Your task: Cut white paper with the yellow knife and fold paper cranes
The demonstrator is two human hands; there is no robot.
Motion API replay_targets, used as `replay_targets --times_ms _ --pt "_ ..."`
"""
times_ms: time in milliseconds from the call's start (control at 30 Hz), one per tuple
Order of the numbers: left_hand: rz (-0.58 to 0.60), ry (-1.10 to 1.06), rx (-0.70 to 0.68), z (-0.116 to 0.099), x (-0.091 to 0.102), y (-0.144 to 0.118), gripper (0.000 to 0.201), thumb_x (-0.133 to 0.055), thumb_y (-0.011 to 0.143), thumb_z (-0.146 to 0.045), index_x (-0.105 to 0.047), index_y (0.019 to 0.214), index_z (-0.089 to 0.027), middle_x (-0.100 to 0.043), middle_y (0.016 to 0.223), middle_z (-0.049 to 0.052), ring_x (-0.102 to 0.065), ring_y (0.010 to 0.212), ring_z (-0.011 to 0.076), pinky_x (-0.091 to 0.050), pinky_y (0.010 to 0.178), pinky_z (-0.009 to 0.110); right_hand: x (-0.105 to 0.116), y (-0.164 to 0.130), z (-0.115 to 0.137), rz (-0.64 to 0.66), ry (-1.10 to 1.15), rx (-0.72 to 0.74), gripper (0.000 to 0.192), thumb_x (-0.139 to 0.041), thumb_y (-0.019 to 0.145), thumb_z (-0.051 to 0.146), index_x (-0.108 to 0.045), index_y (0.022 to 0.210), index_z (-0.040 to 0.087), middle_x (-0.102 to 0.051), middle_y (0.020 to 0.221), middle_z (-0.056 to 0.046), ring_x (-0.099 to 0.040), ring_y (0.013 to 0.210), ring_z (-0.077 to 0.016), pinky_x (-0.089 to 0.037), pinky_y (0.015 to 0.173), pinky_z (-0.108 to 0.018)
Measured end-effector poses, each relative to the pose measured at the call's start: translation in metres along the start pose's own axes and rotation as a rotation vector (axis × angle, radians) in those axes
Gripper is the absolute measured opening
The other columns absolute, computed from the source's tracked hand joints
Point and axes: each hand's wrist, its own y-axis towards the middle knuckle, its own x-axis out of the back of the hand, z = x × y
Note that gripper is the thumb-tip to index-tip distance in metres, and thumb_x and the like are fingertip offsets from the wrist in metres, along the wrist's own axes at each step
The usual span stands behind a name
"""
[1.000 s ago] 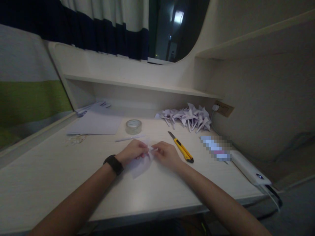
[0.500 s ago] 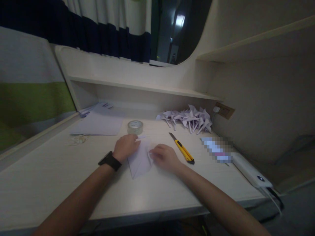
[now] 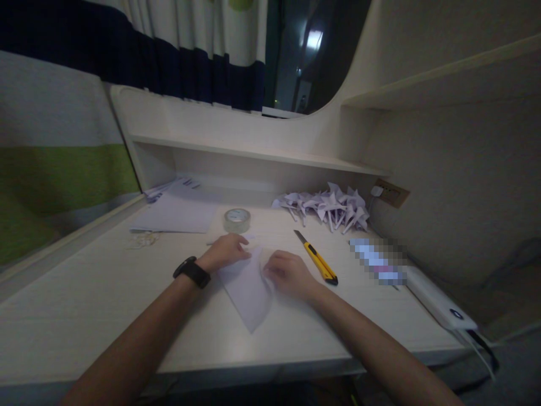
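2 hands' flat fingers (image 3: 243,246) on paper (image 3: 249,287)

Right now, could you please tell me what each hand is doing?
Left hand: fingers down on the folded paper, gripping nothing.
Right hand: fingers curled, pressing the paper's right edge against the desk.

Nothing here can be read from where I sit. The roll of tape (image 3: 237,219) shows a pale ring with faint marks on its core, too small and dim to make out. The long item (image 3: 378,260) lying right of my yellow utility knife (image 3: 319,261) is blurred into blocks, so whatever it bears is lost. The sheets of paper (image 3: 177,213) at the back left of my desk (image 3: 84,316) carry a few dark marks near their far edge, too small to read.
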Motion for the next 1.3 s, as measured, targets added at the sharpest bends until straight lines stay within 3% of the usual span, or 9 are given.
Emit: replay_targets --times_ms 233,433,567,767,1000,1167,1233,1300 --pt "0.121 -0.201 -0.135 -0.002 0.003 -0.001 0.02 -0.059 0.065 -0.024 -0.072 0.077 -0.014 -0.07 0.073 0.005 -0.06 0.067 0.0187 -0.039 0.062 0.025 0.002 0.001 0.001 0.01 -0.013 -0.002 0.008 -0.063 0.08 0.013 -0.068 0.081 0.02 -0.065 0.081 -0.003 -0.06 0.076 -0.0156 -0.045 0.069 -0.025" --pt "0.077 -0.183 -0.175 -0.003 -0.001 -0.001 0.014 -0.058 0.059 -0.017 -0.067 0.069 -0.015 -0.067 0.07 0.004 -0.056 0.066 0.0173 -0.038 0.062 0.025 0.002 0.0 0.0 0.013 -0.004 0.001 0.008 -0.062 0.081 0.015 -0.068 0.082 0.02 -0.065 0.083 -0.003 -0.061 0.077 -0.0158 -0.045 0.07 -0.025" --pt "0.097 -0.133 -0.074 -0.004 0.008 -0.005 0.027 -0.068 0.06 -0.029 -0.069 0.084 -0.016 -0.066 0.073 0.003 -0.056 0.065 0.0175 -0.036 0.06 0.024 0.002 0.0 -0.001 -0.004 -0.004 -0.01 0.007 -0.062 0.082 0.017 -0.068 0.082 0.02 -0.065 0.081 -0.003 -0.061 0.076 -0.0157 -0.045 0.069 -0.026" --pt "0.265 -0.234 0.012 0.004 0.033 -0.021 0.036 -0.07 0.064 -0.042 -0.068 0.092 -0.02 -0.07 0.081 0.005 -0.059 0.071 0.0198 -0.04 0.064 0.025 0.0 -0.001 -0.001 -0.009 -0.032 -0.017 0.007 -0.061 0.081 0.015 -0.067 0.08 0.019 -0.064 0.079 -0.003 -0.059 0.073 -0.0153 -0.043 0.066 -0.025" --pt "0.387 -0.375 -0.115 -0.007 0.061 -0.046 0.031 -0.056 0.08 -0.047 -0.071 0.088 -0.02 -0.071 0.094 0.007 -0.06 0.087 0.022 -0.044 0.075 0.028 -0.001 -0.001 0.0 0.01 -0.046 -0.037 0.009 -0.06 0.083 0.017 -0.068 0.081 0.019 -0.066 0.08 -0.003 -0.06 0.073 -0.0151 -0.042 0.066 -0.025" --pt "0.604 -0.422 -0.161 -0.008 0.069 -0.05 0.035 -0.058 0.085 -0.042 -0.067 0.109 -0.018 -0.071 0.104 0.009 -0.063 0.089 0.0214 -0.046 0.076 0.029 0.003 0.001 0.003 0.036 -0.028 -0.054 0.009 -0.06 0.083 0.017 -0.068 0.079 0.018 -0.067 0.078 -0.003 -0.059 0.071 -0.0145 -0.041 0.065 -0.025" --pt "0.616 -0.407 -0.198 -0.006 0.066 -0.048 0.033 -0.062 0.083 -0.039 -0.068 0.107 -0.018 -0.072 0.1 0.009 -0.063 0.087 0.0213 -0.046 0.078 0.03 0.004 0.001 0.004 0.034 0.001 -0.064 0.009 -0.06 0.082 0.016 -0.068 0.078 0.018 -0.067 0.077 -0.003 -0.059 0.071 -0.0144 -0.041 0.066 -0.025" --pt "0.534 -0.334 -0.24 -0.005 0.059 -0.047 0.028 -0.063 0.083 -0.039 -0.071 0.099 -0.017 -0.072 0.093 0.008 -0.063 0.084 0.0206 -0.046 0.077 0.03 0.003 0.001 0.004 0.018 0.037 -0.078 0.009 -0.06 0.082 0.016 -0.068 0.078 0.019 -0.067 0.077 -0.002 -0.059 0.071 -0.0141 -0.042 0.067 -0.024"
